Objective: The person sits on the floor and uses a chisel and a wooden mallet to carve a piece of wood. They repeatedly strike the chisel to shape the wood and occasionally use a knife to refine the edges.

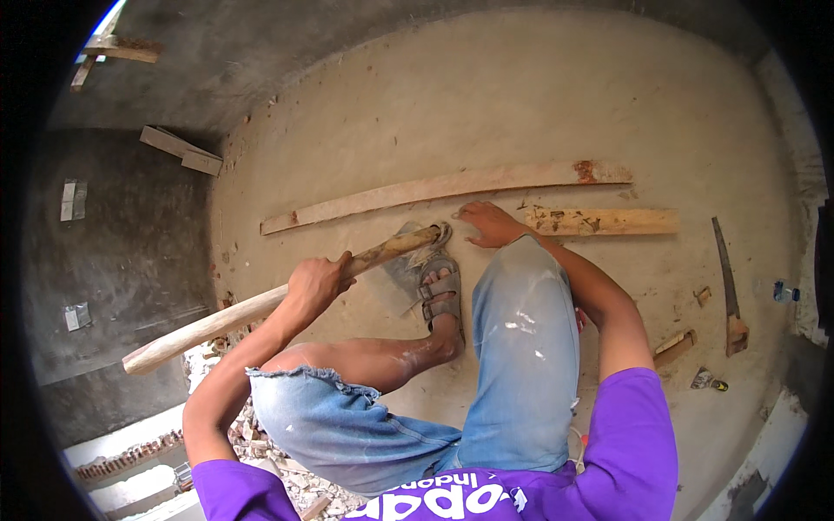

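My left hand (317,284) is wrapped round the middle of a long wooden handle (208,327). The handle belongs to what looks like a hoe. Its grey metal blade (391,285) lies on the floor beside my sandalled left foot (441,291), and a ring-shaped socket (444,233) sits at the handle's far end. My right hand (491,225) reaches past my right knee, fingers apart, a little to the right of the socket and not touching it. Nothing shows in that hand. Beyond both hands lies a long, narrow board (434,188).
A shorter plank (608,221) lies right of my right hand. Farther right are a handsaw (728,282), a small wooden piece (676,347) and a scraper-like tool (708,379). Rubble (304,486) is heaped at lower left. Boards (181,149) lean at the dark left wall (130,226).
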`<state>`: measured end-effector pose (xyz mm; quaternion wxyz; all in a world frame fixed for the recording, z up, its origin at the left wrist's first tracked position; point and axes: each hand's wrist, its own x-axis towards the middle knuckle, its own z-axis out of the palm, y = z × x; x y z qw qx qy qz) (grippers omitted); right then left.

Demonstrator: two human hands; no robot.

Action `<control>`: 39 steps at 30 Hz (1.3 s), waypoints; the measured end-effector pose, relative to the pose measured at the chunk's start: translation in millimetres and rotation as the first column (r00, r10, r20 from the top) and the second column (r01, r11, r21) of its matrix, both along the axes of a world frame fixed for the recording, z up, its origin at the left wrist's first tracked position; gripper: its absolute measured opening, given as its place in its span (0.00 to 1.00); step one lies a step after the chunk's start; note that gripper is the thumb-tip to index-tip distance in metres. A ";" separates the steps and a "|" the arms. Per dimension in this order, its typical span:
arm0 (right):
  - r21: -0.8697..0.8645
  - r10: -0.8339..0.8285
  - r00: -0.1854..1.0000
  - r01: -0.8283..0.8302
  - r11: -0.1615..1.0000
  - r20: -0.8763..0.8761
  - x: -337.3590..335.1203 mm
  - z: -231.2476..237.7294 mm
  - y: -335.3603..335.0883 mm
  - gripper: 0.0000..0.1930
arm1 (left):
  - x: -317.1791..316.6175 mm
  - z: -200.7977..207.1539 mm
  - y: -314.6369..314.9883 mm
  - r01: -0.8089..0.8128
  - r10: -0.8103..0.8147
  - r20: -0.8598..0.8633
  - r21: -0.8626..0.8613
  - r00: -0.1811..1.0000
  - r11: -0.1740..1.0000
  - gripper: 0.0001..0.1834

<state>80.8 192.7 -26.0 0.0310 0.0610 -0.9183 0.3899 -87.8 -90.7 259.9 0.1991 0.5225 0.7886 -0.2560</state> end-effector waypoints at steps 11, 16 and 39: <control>-0.118 0.059 0.998 -0.055 0.992 0.027 -42.9 -25.3 -37.5 0.32 | 18.5 4.3 3.0 -0.106 0.105 -0.018 -0.076 0.994 0.991 0.29; -0.030 -0.031 0.995 0.028 0.999 -0.099 -35.0 -44.8 -36.9 0.31 | 18.8 3.3 17.5 -0.093 0.093 -0.001 -0.064 0.996 0.994 0.29; -0.080 -0.408 0.911 0.403 0.912 -0.063 27.0 -28.3 -100.2 0.29 | 11.9 3.8 19.9 -0.015 0.019 0.051 -0.083 0.999 0.996 0.22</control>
